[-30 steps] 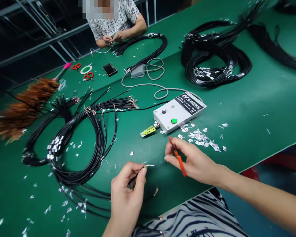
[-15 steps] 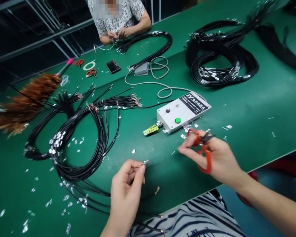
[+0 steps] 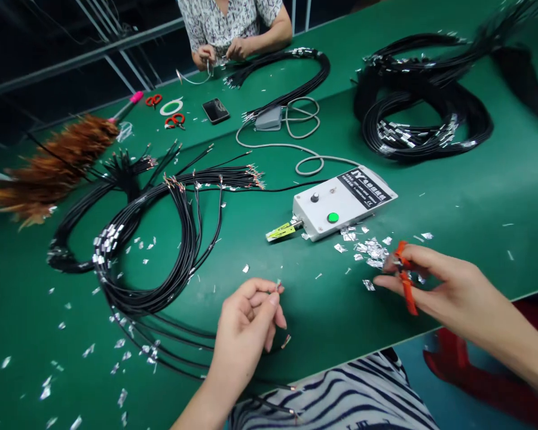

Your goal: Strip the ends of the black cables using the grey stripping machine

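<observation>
My left hand (image 3: pixel 253 319) is closed, pinching the stripped end of a cable (image 3: pixel 278 285) between thumb and forefinger. Small coloured wire tips stick out past the fingertips. Further right, my right hand (image 3: pixel 443 278) has a pair of red-handled scissors (image 3: pixel 406 278) hooked on its fingers; the blades are mostly hidden. Its thumb and fingertips are near a heap of foil scraps (image 3: pixel 372 249) on the green table. Another bare cable end (image 3: pixel 286 341) lies just below my left hand. Beyond both hands sits a white motor box (image 3: pixel 345 200) with a green button and a yellow clip (image 3: pixel 282 231) at its front.
A coil of black cables (image 3: pixel 183 245) lies at left, with foil bits scattered around it. More black cable bundles (image 3: pixel 430 119) are at the back right. A feather duster (image 3: pixel 67 155), a phone (image 3: pixel 216 111) and a tape roll (image 3: pixel 171 107) lie farther back. Across the table, a co-worker (image 3: pixel 233 36) handles cable.
My right hand has moved right with the scissors, away from my left hand, uncovering the foil heap. The left keeps its pinch on the cable. The view has shifted slightly.
</observation>
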`<state>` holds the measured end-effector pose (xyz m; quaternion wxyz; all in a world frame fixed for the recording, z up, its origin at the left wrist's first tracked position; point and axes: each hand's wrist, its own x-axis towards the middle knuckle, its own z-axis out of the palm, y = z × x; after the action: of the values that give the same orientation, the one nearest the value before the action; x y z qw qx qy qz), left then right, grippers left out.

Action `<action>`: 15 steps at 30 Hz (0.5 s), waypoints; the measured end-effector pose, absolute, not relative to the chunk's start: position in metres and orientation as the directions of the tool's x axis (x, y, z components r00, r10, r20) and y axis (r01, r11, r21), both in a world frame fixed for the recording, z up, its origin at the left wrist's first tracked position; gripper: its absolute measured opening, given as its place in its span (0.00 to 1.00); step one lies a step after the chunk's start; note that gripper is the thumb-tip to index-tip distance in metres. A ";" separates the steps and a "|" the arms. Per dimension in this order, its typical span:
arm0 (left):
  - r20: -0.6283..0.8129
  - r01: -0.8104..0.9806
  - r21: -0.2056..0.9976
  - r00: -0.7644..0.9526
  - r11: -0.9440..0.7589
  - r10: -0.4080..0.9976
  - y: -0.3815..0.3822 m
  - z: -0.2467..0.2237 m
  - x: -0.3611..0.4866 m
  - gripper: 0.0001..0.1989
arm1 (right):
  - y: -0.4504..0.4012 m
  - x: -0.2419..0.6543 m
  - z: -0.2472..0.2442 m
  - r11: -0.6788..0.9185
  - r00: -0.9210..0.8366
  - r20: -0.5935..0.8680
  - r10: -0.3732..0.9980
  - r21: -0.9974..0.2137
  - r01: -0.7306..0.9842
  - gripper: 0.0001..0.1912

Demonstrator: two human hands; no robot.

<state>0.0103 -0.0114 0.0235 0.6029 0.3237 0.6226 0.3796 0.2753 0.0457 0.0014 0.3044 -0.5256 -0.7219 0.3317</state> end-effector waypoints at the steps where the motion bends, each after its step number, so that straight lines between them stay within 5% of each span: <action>1: -0.489 -0.049 0.872 -0.083 0.487 0.868 -0.011 0.023 0.013 0.16 | 0.043 0.267 0.003 0.170 -0.280 0.031 0.960 -0.857 0.487 0.16; 6: -0.391 0.000 0.918 -0.184 0.398 0.902 -0.015 0.025 0.020 0.11 | 0.031 0.196 0.005 -0.082 -0.375 -0.117 0.920 -0.991 0.109 0.18; 15: -0.404 -0.044 0.914 -0.208 0.404 0.891 -0.024 0.022 0.019 0.12 | 0.026 0.153 -0.002 -0.348 -0.354 -0.244 0.903 -0.897 -0.272 0.21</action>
<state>0.0192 -0.0244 0.0215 0.5365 0.3288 0.6435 0.4357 0.1526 0.0259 -0.0019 0.4082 -0.3957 -0.3989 0.7195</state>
